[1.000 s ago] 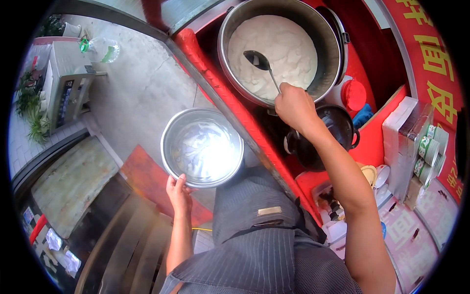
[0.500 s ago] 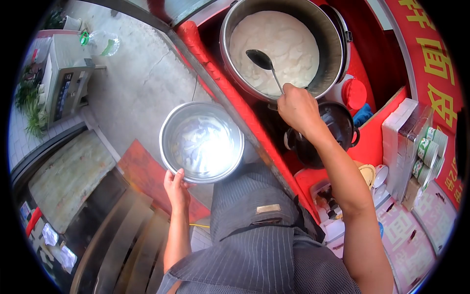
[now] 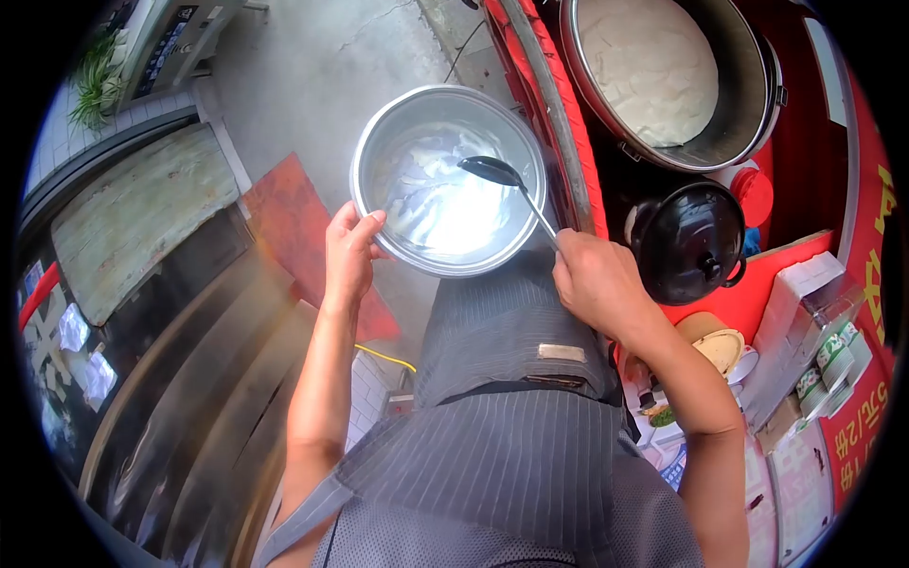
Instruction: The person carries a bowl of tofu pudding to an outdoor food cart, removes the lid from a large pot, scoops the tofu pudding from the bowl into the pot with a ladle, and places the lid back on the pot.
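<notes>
My left hand (image 3: 350,248) grips the near left rim of a round metal basin (image 3: 367,142), thumb over the edge. A little whitish residue shows inside the basin along with a bright glare. In my right hand (image 3: 606,282) is the handle of a ladle (image 3: 492,171). Its dark bowl hangs over the basin's right half; whether it touches the inside I cannot tell. At the upper right stands a large metal pot (image 3: 739,133) holding a pale, thick, dough-like mass (image 3: 653,71).
A black lidded pot (image 3: 689,241) sits below the large pot, beside a red-lidded container (image 3: 753,197). The stall's red padded edge (image 3: 578,142) runs close to the basin's right side. Stacked bowls (image 3: 833,364) lie at right, a wooden bench (image 3: 199,417) at left.
My right hand has brought the ladle from over the large pot down and left to above the basin. The basin is still in my left hand, and the view has shifted.
</notes>
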